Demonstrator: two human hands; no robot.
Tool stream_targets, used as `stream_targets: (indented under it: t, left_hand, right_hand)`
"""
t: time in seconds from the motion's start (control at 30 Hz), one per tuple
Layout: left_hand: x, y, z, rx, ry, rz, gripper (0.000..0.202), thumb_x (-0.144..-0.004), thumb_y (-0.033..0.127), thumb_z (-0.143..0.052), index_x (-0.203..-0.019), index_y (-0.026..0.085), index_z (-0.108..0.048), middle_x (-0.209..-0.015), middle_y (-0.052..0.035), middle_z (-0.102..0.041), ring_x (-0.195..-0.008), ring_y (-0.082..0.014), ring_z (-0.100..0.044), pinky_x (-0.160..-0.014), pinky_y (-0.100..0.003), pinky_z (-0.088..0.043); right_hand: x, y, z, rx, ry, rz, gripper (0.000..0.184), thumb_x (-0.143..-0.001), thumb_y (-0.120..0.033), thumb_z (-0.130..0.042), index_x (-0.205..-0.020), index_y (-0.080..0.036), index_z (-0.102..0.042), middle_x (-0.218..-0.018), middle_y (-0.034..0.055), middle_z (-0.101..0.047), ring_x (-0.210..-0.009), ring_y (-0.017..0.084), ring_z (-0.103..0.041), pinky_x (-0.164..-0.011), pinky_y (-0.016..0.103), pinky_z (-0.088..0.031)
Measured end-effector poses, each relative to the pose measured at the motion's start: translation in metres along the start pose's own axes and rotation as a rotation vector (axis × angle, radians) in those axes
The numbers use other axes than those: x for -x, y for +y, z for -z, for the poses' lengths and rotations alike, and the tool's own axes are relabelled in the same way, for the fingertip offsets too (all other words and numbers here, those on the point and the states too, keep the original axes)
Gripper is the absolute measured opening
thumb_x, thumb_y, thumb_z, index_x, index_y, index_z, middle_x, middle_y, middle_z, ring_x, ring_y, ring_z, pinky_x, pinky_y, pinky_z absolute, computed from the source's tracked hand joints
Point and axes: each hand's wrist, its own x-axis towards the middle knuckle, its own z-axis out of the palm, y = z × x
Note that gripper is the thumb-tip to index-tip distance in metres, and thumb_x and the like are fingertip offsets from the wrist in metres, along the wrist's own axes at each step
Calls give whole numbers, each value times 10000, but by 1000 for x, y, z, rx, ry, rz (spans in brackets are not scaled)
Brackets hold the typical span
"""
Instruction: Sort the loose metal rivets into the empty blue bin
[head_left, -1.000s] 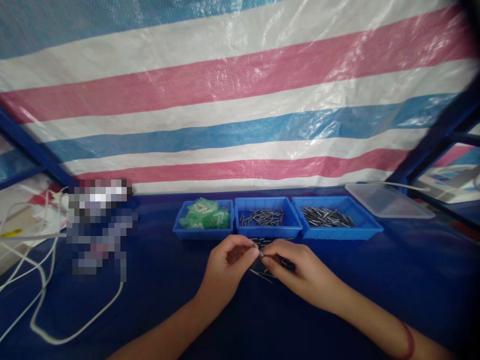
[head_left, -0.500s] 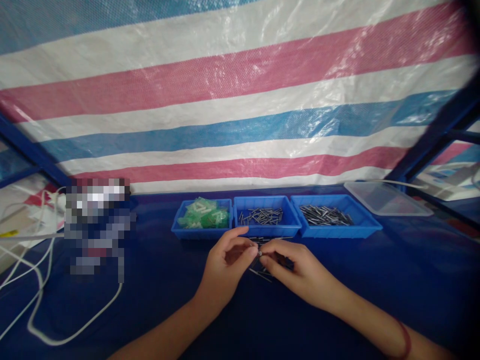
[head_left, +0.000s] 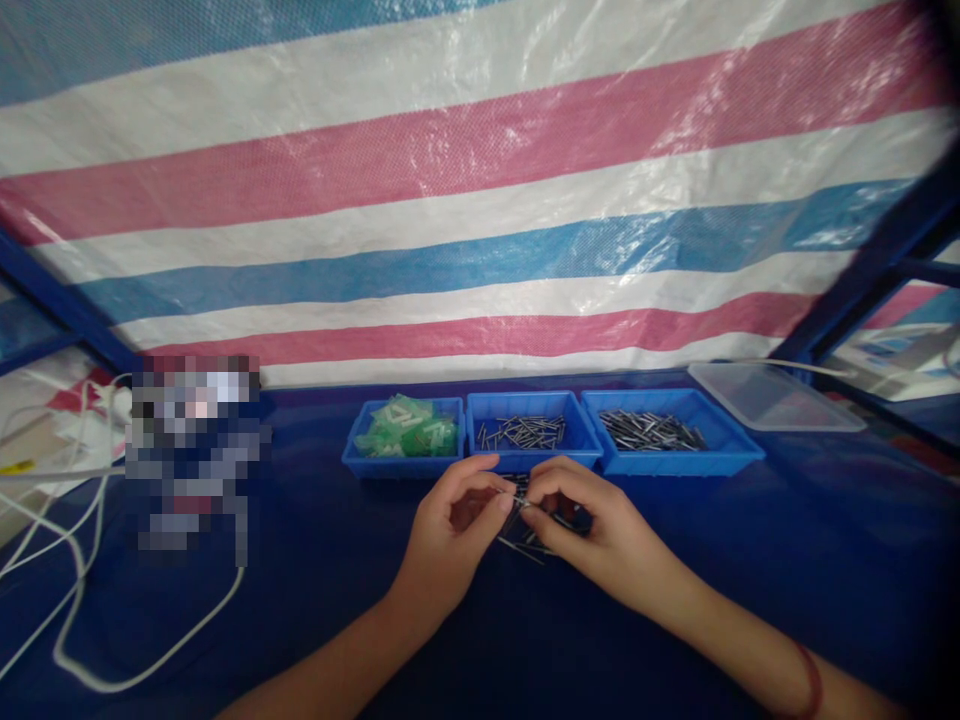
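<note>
My left hand [head_left: 448,522] is closed in a pinch, thumb against forefinger, over the dark blue table. Facing it, my right hand [head_left: 604,520] pinches too, its fingertips almost meeting the left ones. Between the two sets of fingertips shows a thin, shiny metal pin [head_left: 517,498], gripped from both sides; its ends are hidden by the fingers. Beneath the hands lies a loose pile of slim metal rods [head_left: 525,545], partly covered by my right hand.
Three blue bins stand in a row behind the hands: one with green plastic bags [head_left: 409,428], one with short metal pins [head_left: 523,433], one with longer metal pins [head_left: 651,431]. A clear plastic lid [head_left: 776,397] lies at right. White cables [head_left: 71,560] run along the left.
My right hand has lifted slightly and its forefinger has arched up. More of the metal pin shows between the fingertips. My left hand has hardly moved.
</note>
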Motion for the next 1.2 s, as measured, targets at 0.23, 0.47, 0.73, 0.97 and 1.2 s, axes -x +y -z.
stream_targets:
  t: [0.23, 0.47, 0.73, 0.97, 1.2]
  left_hand:
    - [3, 0, 1, -259, -71, -10, 236, -847, 228, -587, -1078, 193, -559, -915, -26, -680, -825, -158, -634, -765, -271, -483]
    - [6, 4, 9, -945, -325, -199, 262, -840, 303, -619, -1094, 240, -623, -1106, -45, -619, -998, -242, -536, -833, -379, -400]
    - [5, 0, 10, -1134, -425, -231, 142, -921, 263, -523, -990, 229, -642, -991, -11, -652, -939, -195, -553, -768, -341, -351]
    - [0, 2, 13, -1132, -519, -301, 188, -856, 368, -610, -957, 214, -649, -1023, -31, -622, -926, -195, -559, -748, -305, -372]
    - [-2, 3, 15, -1151, -566, -342, 125, -910, 279, -541, -926, 213, -646, -1018, -29, -604, -916, -179, -553, -781, -303, -390]
  right_hand:
    - [-1, -3, 13, 105, 128, 92, 92, -883, -234, -520, -804, -208, -559, -809, 28, -555, -737, 154, -536, -660, 287, -436]
    - [-13, 30, 83, 601, 436, -147, 138, -845, -301, -514, -790, -199, -590, -790, 59, -626, -711, 197, -569, -662, 323, -415]
    - [-14, 61, 103, 971, 397, -212, 212, -827, -340, -525, -900, -190, -656, -859, 114, -663, -817, 295, -599, -661, 390, -403]
    - [-14, 28, 79, 776, 259, 87, 164, -868, -312, -497, -860, -220, -632, -840, 54, -666, -799, 235, -589, -783, 395, -417]
    - [-12, 14, 68, 637, 206, 159, 143, -890, -281, -497, -818, -220, -604, -846, 52, -664, -815, 227, -583, -783, 393, -423]
